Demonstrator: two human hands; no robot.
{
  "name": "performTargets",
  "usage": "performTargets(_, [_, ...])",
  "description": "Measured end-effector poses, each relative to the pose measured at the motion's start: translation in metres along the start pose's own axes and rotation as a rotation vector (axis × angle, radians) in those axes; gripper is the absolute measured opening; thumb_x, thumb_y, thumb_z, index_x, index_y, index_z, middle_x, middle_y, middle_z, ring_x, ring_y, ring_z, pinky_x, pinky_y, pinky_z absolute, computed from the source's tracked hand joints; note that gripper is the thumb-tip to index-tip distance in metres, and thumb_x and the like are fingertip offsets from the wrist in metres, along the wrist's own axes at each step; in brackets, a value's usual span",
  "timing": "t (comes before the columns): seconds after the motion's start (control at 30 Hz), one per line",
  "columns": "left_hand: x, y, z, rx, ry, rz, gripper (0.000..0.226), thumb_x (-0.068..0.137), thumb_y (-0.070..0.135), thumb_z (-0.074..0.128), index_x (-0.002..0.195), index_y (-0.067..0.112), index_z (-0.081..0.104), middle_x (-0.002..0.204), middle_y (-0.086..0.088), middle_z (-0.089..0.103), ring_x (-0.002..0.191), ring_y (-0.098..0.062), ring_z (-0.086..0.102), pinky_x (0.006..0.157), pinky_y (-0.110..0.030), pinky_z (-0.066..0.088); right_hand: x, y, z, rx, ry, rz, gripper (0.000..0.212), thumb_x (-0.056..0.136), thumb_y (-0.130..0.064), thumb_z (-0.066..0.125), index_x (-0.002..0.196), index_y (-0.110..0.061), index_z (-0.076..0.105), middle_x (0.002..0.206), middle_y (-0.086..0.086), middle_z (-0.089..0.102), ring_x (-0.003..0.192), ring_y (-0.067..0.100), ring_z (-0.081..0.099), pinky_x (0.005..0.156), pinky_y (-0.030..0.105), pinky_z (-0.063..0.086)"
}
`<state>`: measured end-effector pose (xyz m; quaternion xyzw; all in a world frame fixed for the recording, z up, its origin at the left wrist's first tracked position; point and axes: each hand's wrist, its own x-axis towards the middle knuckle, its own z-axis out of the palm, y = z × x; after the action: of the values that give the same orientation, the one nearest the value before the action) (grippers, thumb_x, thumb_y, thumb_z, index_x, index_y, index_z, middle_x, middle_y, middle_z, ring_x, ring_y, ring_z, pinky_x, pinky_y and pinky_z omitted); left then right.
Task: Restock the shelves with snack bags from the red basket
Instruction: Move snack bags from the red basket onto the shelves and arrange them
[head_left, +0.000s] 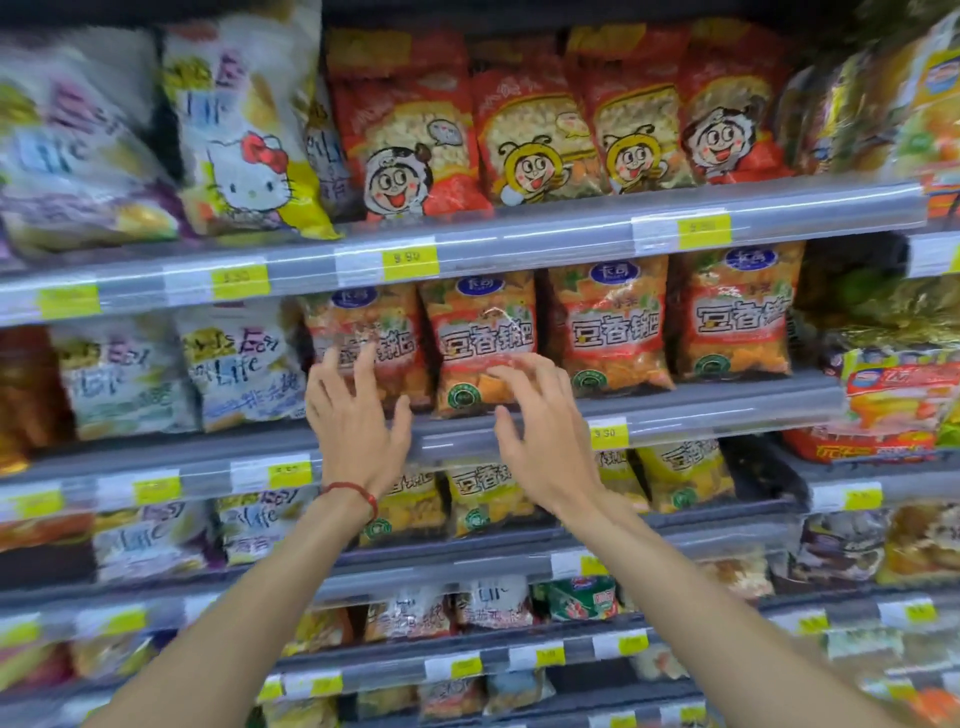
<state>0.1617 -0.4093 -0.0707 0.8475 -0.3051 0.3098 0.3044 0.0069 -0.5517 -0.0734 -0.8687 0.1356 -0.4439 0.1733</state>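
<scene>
1. Orange-red snack bags (485, 338) stand four abreast and upright on the middle shelf (701, 410), fronts facing out. The row looks full across its face.
2. Left hand (353, 415): fingers apart and nearly straight, tips over the front of the leftmost bag (363, 322). Right hand (545, 431): fingers apart and slightly bent, over the lower front of the second bag. Neither hand grips anything. Actual contact with the film cannot be confirmed.
3. Red basket: not in view, so the remaining stock cannot be told.
4. Judgement: this facing appears stocked, and the hands look to be straightening or releasing a bag. Progress on the other shelves cannot be judged.
5. Writing on the orange-red bags: large characters 豆香锅巴. A blue oval logo sits at the top, too small to read surely.
6. Yellow bags (488, 493) on the shelf below carry the same large characters, partly hidden.
7. White bags (239, 364) to the left show "Life". One on the top shelf (249, 156) bears a white cartoon cat with a red bow.
8. Red bags (530, 130) on the top shelf show cartoon faces. Their text is blurred.
9. Yellow price tags (410, 262) line the rails. One reads roughly "9.90".
10. A red cord bracelet (358, 493) sits on the left wrist.
</scene>
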Motion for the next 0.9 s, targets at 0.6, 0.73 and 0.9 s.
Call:
performTargets(0.6, [0.026,-0.036,-0.002,-0.177,-0.102,-0.008,0.074,0.087,0.048,0.069,0.146,0.034,0.027,0.155,-0.020,0.016,0.119,-0.047,0.051,0.093,-0.052,0.052,0.001,-0.017,0.046,-0.229,-0.121,0.106,0.070,0.101,-0.030,0.058,0.162,-0.029,0.023,0.171,0.002,0.006,0.156,0.026,0.005,0.099,0.045,0.056])
performTargets(0.73, [0.028,-0.047,-0.003,-0.279,-0.092,0.056,0.072,0.091,0.039,0.068,0.149,0.038,0.027,0.159,-0.012,0.010,0.128,-0.043,0.046,0.102,-0.052,0.047,-0.001,-0.015,0.050,-0.234,-0.116,0.112,0.073,0.101,-0.031,0.056,0.163,-0.031,0.018,0.172,0.000,0.000,0.158,0.026,0.001,0.099,0.046,0.056])
performTargets(0.9, [0.026,-0.057,0.000,-0.295,-0.121,0.087,0.083,0.092,0.039,0.065,0.154,0.048,0.010,0.164,-0.001,-0.003,0.130,-0.039,0.048,0.102,-0.050,0.049,-0.004,-0.015,0.058,-0.284,-0.105,0.102,0.068,0.105,-0.039,0.050,0.164,-0.027,0.016,0.172,0.005,0.004,0.158,0.027,0.001,0.116,0.049,0.041])
